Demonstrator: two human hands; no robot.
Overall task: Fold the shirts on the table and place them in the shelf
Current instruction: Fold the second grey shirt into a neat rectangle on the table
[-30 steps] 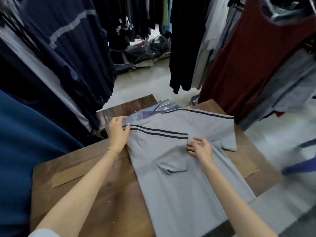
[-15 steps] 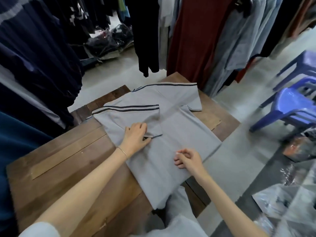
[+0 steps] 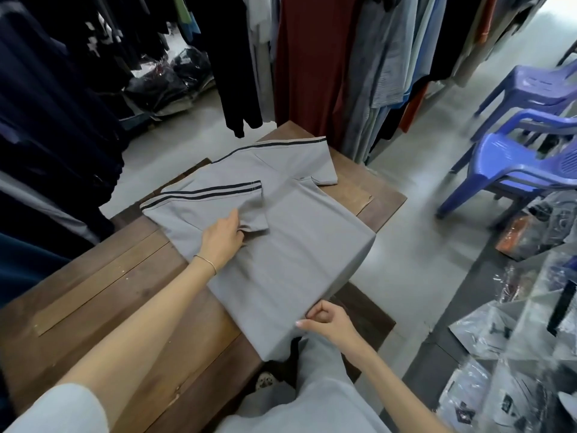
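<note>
Shirt (image 3: 281, 245) is lying flat on the worktop (image 3: 125, 307), its long axis running away from the person. Left hand (image 3: 221, 239) is pinching the folded-in sleeve; right hand (image 3: 327, 321) — nearer the hem — is gripping that near edge, fingers curled.

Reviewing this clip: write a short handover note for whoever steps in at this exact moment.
Left hand: holds the folded-in sleeve of the grey striped-trim polo shirt.
Right hand: pinches the shirt's bottom hem at the near edge of the brown wooden table.
Done: both sleeves folded inward.
Left: fold the body up from the hem, then shelve it. No shelf in view.
</note>
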